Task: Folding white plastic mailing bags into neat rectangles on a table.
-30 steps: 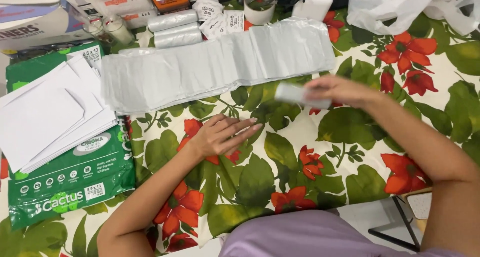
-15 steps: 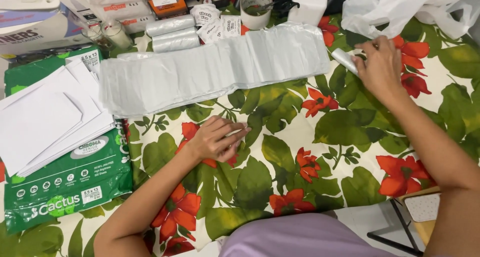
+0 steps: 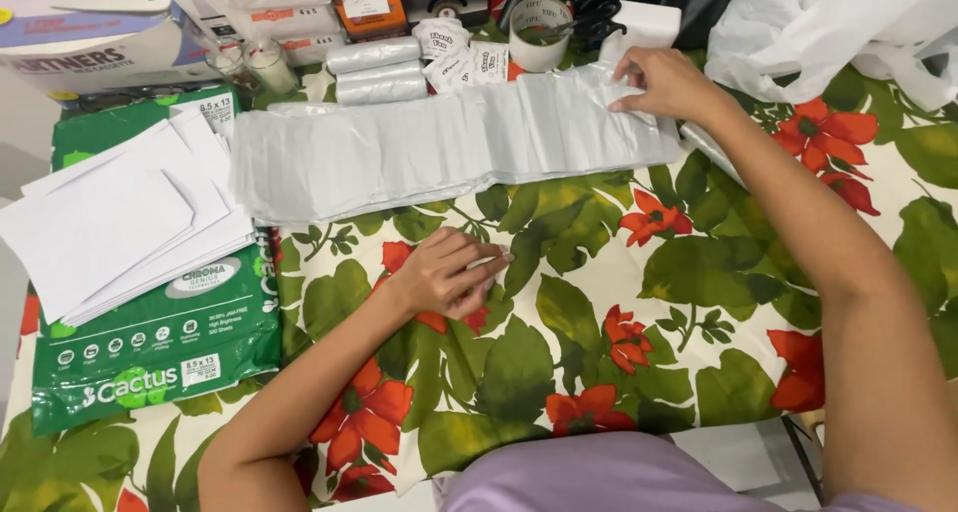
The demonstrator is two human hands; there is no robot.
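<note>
Two hands work over a desk (image 3: 699, 302) covered in a cloth printed with green leaves and red flowers. At the far left, a fanned stack of white paper sheets (image 3: 110, 223) lies on top of a green wrapped ream of paper (image 3: 160, 357). Behind it, along the back edge, stand a cardboard box (image 3: 90, 33) and two small clear jars (image 3: 254, 65). Next come three tight rolls of grey plastic bags (image 3: 374, 70), lying side by side, with a few small white printed stickers (image 3: 461, 53) just beside them and a roll of tape (image 3: 539, 33) a little further right.

Across the middle lies a long strip of grey plastic bags (image 3: 439, 148), unrolled and flat, running from beside the paper stack towards the right. The left hand (image 3: 444, 272) rests on the cloth just in front of this strip, fingers loosely curled, gripping nothing; it is apart from the strip. The right hand (image 3: 669, 83) reaches out to the strip's right end, fingertips pressed down on the plastic there, fingers extended rather than clenched. At the far right back corner, a crumpled white plastic bag (image 3: 838, 23) sits on the desk.
</note>
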